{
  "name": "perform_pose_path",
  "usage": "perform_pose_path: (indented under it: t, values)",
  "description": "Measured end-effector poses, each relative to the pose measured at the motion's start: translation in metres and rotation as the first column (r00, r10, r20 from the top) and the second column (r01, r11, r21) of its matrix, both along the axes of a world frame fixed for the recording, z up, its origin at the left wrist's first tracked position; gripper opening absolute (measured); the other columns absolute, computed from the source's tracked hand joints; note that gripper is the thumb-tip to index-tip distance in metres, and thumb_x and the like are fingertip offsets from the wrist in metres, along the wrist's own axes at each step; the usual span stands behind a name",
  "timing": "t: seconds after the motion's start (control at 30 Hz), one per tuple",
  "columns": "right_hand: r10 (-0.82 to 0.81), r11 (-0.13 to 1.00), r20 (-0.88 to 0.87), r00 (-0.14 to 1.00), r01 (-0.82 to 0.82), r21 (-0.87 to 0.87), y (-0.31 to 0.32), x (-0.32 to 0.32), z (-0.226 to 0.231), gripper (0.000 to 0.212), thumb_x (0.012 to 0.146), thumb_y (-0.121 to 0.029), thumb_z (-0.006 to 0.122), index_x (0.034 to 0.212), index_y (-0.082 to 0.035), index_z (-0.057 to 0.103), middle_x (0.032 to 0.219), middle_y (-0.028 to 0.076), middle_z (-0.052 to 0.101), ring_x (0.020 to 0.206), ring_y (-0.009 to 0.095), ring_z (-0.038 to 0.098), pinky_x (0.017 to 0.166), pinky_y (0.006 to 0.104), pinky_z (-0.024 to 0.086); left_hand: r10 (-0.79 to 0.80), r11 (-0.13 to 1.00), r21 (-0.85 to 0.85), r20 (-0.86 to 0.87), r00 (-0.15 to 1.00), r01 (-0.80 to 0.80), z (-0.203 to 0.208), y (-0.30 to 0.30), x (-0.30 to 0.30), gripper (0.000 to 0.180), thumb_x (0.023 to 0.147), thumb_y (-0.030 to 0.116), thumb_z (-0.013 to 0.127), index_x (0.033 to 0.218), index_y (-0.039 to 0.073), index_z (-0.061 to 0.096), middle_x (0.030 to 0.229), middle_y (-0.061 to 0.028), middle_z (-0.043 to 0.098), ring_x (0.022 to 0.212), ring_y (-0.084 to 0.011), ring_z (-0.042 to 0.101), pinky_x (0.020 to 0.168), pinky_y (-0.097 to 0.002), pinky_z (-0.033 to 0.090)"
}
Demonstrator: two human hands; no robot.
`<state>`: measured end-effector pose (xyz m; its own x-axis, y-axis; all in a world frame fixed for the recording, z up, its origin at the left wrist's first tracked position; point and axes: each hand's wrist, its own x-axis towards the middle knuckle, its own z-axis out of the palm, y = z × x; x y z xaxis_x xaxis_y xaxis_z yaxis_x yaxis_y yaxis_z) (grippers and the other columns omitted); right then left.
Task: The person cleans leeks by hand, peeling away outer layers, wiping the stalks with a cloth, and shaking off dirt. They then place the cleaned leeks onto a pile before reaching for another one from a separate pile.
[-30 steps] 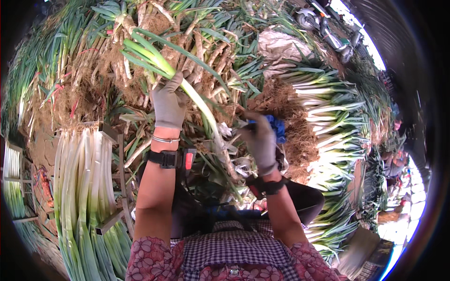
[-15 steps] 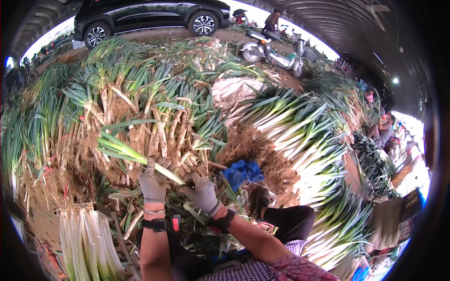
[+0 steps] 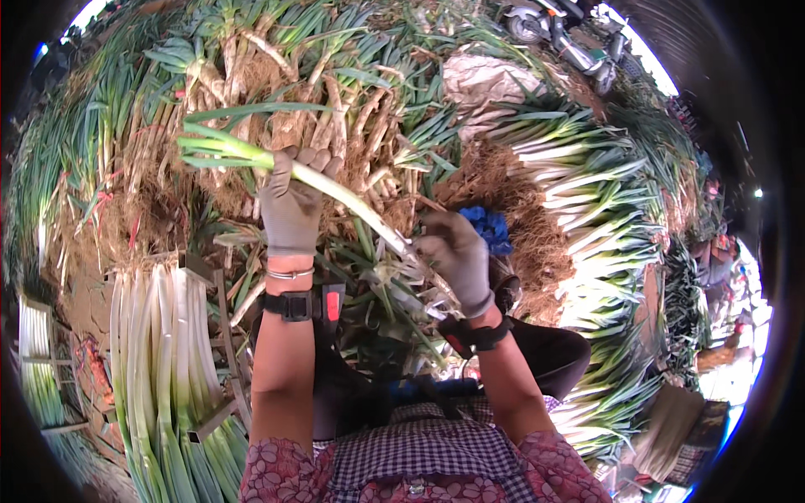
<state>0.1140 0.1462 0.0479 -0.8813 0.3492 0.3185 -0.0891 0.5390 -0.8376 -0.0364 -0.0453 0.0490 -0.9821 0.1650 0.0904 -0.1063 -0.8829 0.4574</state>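
Note:
My left hand (image 3: 292, 201), in a grey glove, grips a long green onion (image 3: 352, 201) near its leafy end and holds it up slantwise. My right hand (image 3: 457, 251), also gloved, closes on the white lower end of the same green onion, where loose outer skins (image 3: 394, 281) hang down. Both wrists wear black bands. A blue cloth-like object (image 3: 486, 225) shows just behind my right hand.
A big heap of uncleaned green onions with muddy roots (image 3: 277, 84) fills the ground ahead. Cleaned white stalks lie in a wooden rack (image 3: 159, 352) at my left. More bundles (image 3: 587, 193) pile up on the right. Motorbikes (image 3: 553, 29) stand far behind.
The view tilted back down. My hands rose apart along the green onion, left hand higher at the leaves, right hand lower at the white end.

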Motion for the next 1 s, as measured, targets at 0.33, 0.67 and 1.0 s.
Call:
perform_pose_path:
  t: [0.33, 0.67, 1.0]
  values:
    - [0.099, 0.820, 0.040, 0.994, -0.059, -0.569, -0.043, -0.051, -0.025, 0.019, 0.085, -0.016, 0.068, 0.091, 0.001, 0.060, 0.077, 0.014, 0.064, 0.069, 0.027, 0.062, 0.062, 0.0342, 0.047, -0.143, 0.989, 0.030, 0.065, 0.988, 0.141, -0.005, 0.026, 0.021, 0.033, 0.095, 0.030, 0.057, 0.110, 0.001, 0.050, 0.072, -0.0004, 0.045, 0.064, -0.0150, 0.047, 0.075, -0.0410, 0.049]
    - [-0.029, 0.994, 0.209, 0.978, 0.006, 0.109, -0.022, -0.092, -0.091, 0.017, 0.087, -0.016, 0.056, 0.090, 0.000, 0.062, 0.082, 0.030, 0.061, 0.083, 0.039, 0.062, 0.069, 0.0481, 0.047, -0.174, 0.985, -0.026, -0.057, 0.983, 0.173, 0.011, 0.029, 0.035, 0.030, 0.098, 0.030, 0.051, 0.108, 0.002, 0.052, 0.062, 0.0046, 0.033, 0.054, -0.0079, 0.034, 0.066, -0.0332, 0.042]
    - [0.291, 0.895, 0.111, 0.950, -0.229, -0.382, -0.055, -0.031, 0.011, 0.030, 0.084, -0.014, 0.069, 0.107, 0.003, 0.058, 0.087, 0.005, 0.064, 0.079, 0.011, 0.058, 0.073, 0.0259, 0.048, -0.177, 0.978, 0.097, -0.086, 0.981, 0.185, 0.011, 0.016, 0.017, 0.029, 0.096, 0.033, 0.054, 0.106, 0.006, 0.055, 0.061, 0.0075, 0.034, 0.050, -0.0049, 0.031, 0.059, -0.0243, 0.036]
